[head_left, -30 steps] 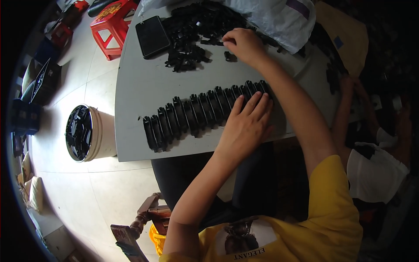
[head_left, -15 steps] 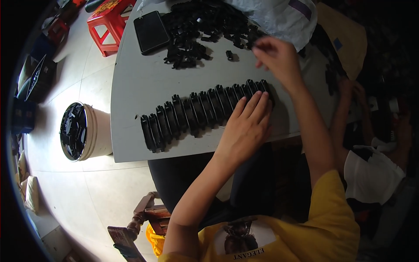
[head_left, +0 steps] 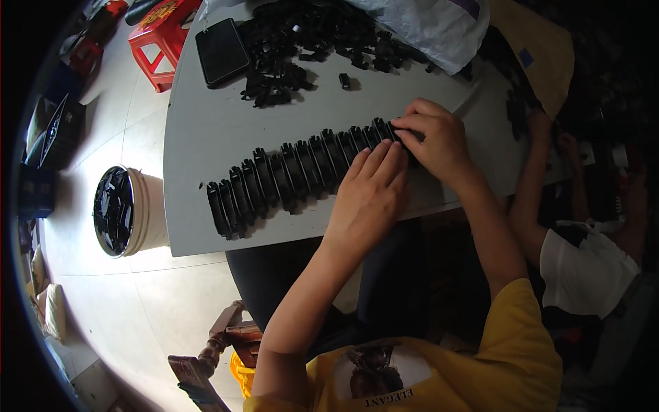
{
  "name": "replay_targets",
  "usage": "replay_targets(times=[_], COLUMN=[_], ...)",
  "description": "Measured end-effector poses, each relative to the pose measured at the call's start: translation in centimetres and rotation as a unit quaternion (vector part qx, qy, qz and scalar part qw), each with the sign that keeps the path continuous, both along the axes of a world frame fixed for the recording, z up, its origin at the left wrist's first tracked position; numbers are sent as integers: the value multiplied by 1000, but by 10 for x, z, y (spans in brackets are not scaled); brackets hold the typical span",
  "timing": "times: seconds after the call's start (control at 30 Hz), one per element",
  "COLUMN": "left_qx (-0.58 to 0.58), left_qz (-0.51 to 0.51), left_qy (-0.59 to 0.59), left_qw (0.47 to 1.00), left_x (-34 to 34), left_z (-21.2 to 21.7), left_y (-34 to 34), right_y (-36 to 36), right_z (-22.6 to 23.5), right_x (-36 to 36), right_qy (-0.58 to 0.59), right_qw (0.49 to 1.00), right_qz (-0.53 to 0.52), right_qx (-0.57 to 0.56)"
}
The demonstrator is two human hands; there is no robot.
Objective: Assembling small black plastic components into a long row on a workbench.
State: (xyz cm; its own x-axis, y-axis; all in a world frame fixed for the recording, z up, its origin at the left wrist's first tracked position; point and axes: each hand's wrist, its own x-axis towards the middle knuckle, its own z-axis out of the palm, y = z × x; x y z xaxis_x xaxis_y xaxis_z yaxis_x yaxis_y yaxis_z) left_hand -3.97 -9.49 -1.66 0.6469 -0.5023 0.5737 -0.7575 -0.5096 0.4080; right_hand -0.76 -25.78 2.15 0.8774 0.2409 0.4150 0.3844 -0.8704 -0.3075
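Observation:
A row of long, narrow black plastic strips point(head_left: 292, 175) lies side by side across the near part of the table, their notched ends pointing away from me. My left hand point(head_left: 371, 189) rests over the right end of the row, fingers stretched out and lying on the strips. At the far end of the rightmost strips, my right hand point(head_left: 437, 141) has its thumb and forefinger pinched together; whatever is between them is too small and hidden to name. Beyond the row is a heap of small black plastic pieces point(head_left: 322, 34), with one loose piece point(head_left: 344, 81) lying apart.
A black tablet or phone point(head_left: 223, 55) lies left of the heap, a white plastic bag point(head_left: 439, 31) to its right. Left of the table point(head_left: 189, 158) stand a bucket of black pieces point(head_left: 147, 213) and a red stool point(head_left: 156, 44). Another person's arm point(head_left: 528, 175) is at the right.
My right hand has come nearer from beside the heap to the far end of the rightmost strips, its fingers now pinched. My left hand stays on the row; the whole view has shifted slightly.

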Motion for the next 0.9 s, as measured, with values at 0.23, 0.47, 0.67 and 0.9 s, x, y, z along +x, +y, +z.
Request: replay_targets(times=[0.23, 0.47, 0.67, 0.9], left_qx=[-6, 27, 5, 1], left_qz=[-6, -4, 3, -36], left_qy=[-2, -10, -22, 17], left_qw=[1000, 1000, 1000, 999], left_x=[1, 0, 1, -2], left_z=[3, -6, -6, -5], left_y=[2, 3, 4, 2], right_y=[3, 7, 59, 90], right_z=[28, 38, 0, -12], right_x=[2, 38, 132, 154], right_qy=[19, 128, 5, 31], right_qw=[973, 969, 999, 960], right_qz=[99, 93, 29, -225], right_qx=[-209, -189, 22, -165])
